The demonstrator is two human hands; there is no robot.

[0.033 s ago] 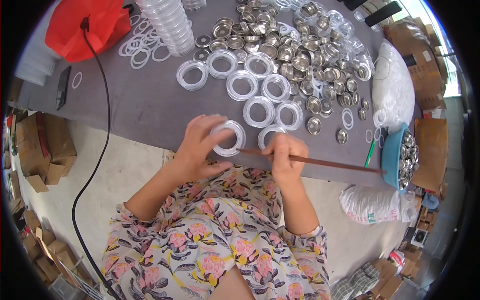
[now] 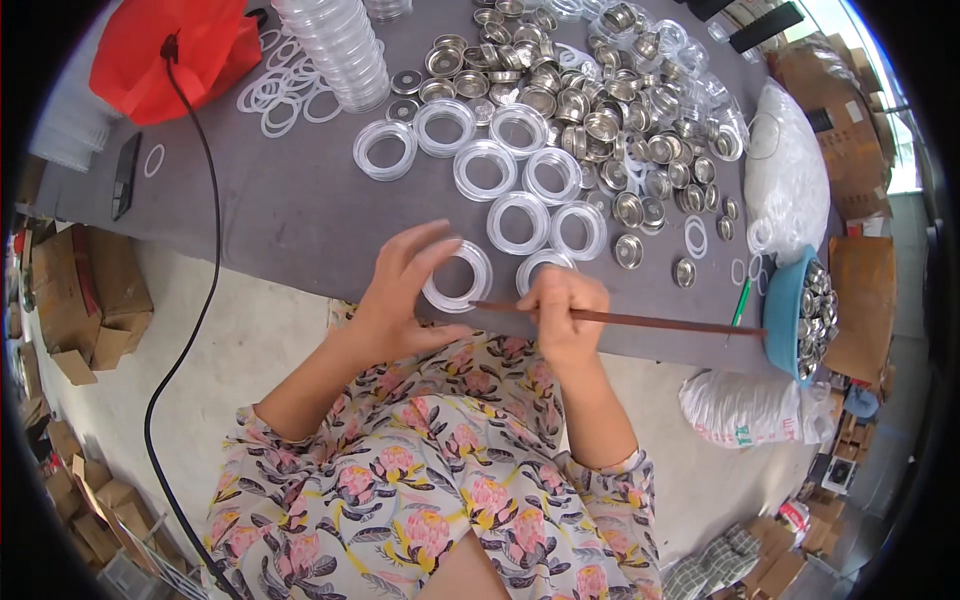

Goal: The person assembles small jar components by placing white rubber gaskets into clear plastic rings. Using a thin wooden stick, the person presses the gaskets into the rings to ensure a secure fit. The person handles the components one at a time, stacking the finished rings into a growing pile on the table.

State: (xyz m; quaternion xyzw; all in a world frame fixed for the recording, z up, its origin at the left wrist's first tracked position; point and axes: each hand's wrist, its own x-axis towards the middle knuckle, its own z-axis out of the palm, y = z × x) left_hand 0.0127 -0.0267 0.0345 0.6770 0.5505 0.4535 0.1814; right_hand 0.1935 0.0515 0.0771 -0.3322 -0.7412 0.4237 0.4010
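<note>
My left hand (image 2: 402, 295) is open, thumb and fingers spread around the left side of a clear plastic ring (image 2: 482, 283) near the table's front edge. Closed around a long thin brown stick (image 2: 660, 322) is my right hand (image 2: 568, 312). The stick's left tip meets the lower rim of that ring, and its other end points right toward a blue basin. Another clear ring (image 2: 530, 270) lies partly hidden behind my right hand. Several similar rings (image 2: 517, 224) are laid out farther up the table.
Small metal cups (image 2: 570, 105) are heaped at the back, beside a stack of clear plastic rings (image 2: 345, 60). Flat white rings (image 2: 280, 100) and a red cloth (image 2: 180, 70) with a black cable (image 2: 215, 200) lie left. The blue basin (image 2: 783, 320) of metal parts stands right, near a green pen (image 2: 741, 302).
My left fingers have lifted and opened a little, uncovering more of the ring. My right hand and the stick have shifted slightly left.
</note>
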